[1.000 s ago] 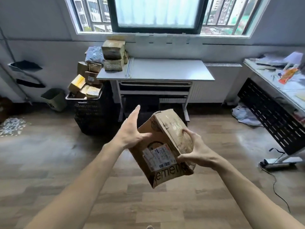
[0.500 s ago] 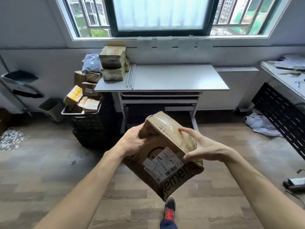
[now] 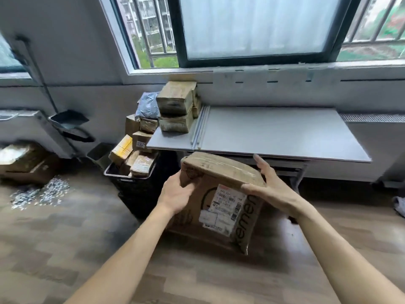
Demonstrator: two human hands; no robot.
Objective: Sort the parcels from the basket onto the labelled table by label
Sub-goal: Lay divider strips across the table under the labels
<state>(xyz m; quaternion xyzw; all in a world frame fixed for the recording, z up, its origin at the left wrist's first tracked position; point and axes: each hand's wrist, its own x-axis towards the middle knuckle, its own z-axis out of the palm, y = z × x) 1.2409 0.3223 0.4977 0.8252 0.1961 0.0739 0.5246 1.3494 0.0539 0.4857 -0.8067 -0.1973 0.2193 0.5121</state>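
**Step in hand:** carrying. You hold one parcel (image 3: 221,170) in the air between both hands, short of the table (image 3: 274,132), which lies just beyond your fingertips.

**Left hand** (image 3: 177,196): the fingers are curled round the parcel's upper left corner and grip it.

**Right hand** (image 3: 269,189): the fingers are straight and close together, laid flat against the parcel's right end. The thumb lies along the near top edge. This hand presses more than it grasps.

**Label** (image 3: 225,207): it faces you, between your two thumbs and below the right one. The print is too blurred to read here.

**Surroundings:** the stacked parcels (image 3: 175,108) sit on the table's far left section, beyond your left fingers and past a divider strip (image 3: 200,128). The basket (image 3: 114,174) stands left of your left hand and holds more parcels.

**Next move, in my judgement:** read the label, match it to a table section, then set the parcel down flat. No table markings are legible from here, so I cannot tell which section.
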